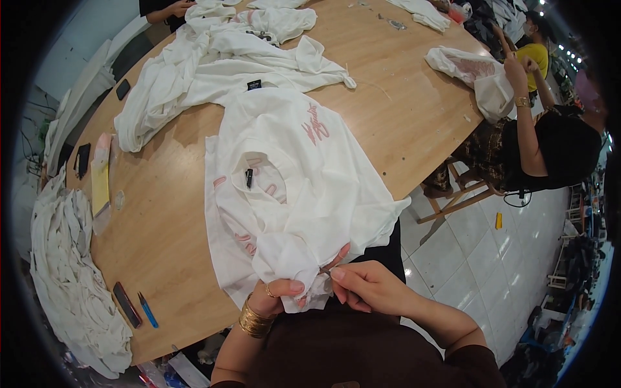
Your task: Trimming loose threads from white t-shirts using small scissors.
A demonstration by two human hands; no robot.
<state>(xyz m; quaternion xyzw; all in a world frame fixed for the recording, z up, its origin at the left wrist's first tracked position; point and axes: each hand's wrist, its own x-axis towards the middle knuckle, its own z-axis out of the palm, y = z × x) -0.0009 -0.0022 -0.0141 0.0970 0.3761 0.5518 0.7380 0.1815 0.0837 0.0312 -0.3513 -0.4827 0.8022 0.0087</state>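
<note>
A white garment with pink lettering (291, 174) lies spread over the near edge of the wooden table (168, 220). My left hand (281, 291), with gold bangles on the wrist, grips a bunched fold of it close to my body. My right hand (362, 284) pinches the same fold from the right, fingertips meeting the left hand's. A small black tag (249, 178) shows at the garment's neck.
More white garments (213, 64) are heaped across the far table, and a stack (71, 278) sits at the left edge. A dark phone (127, 305) and a blue tool (147, 310) lie near the front left. A seated person (550, 142) works on another garment at the right.
</note>
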